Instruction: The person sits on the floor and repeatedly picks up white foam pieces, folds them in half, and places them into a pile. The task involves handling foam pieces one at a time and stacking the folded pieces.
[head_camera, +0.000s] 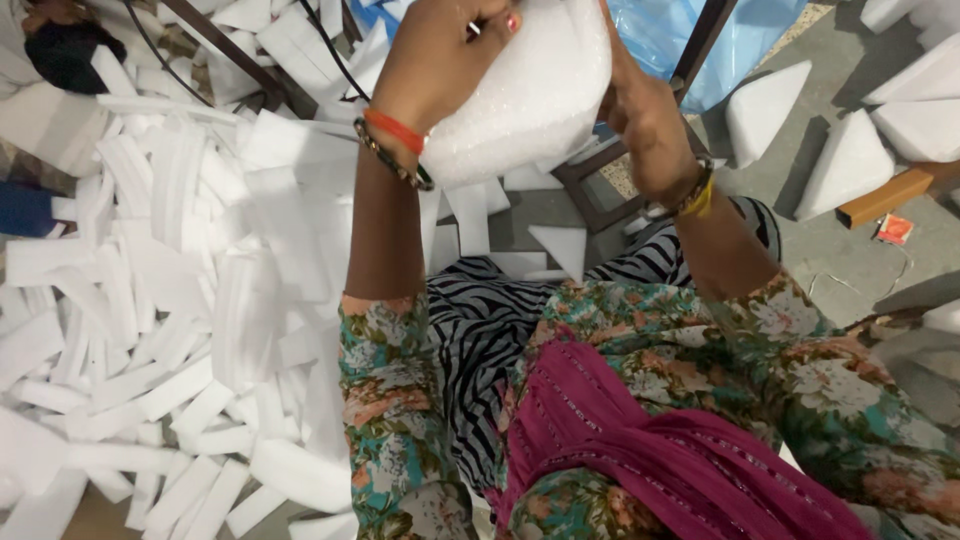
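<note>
White foam block (530, 95), raised at 12 o'clock of the view and held clear of the floor between both hands. The block is appearing as a thick slab with rounded corners; its upper end is running out of frame, so its full length cannot be told. The visible long axis is slanting from about 7 o'clock up to 1 o'clock, the broad pebbled face turning toward the camera and the lower corner pointing down at the lap.

Left hand (440, 60) is clasping the block's left edge, fingers curling over the top, a red thread and beaded bangle sitting at the wrist. Right hand (640, 110) is pressing against the right edge from behind; its fingers are hidden by the foam, yet the palm is bearing on the block.

Judged step: the block is being gripped and turned for inspection or positioning, not yet set down. A following move would call for an even two-sided grip, since the foam is light and yielding.

Outward: cut foam strips (150, 300) are lying heaped on the floor from 7 to 10 o'clock; triangular foam offcuts (845, 160) are resting at 2 o'clock beside a wooden bar (890, 195); a blue plastic sheet (670, 40) is hanging behind a dark metal frame (600, 180).
</note>
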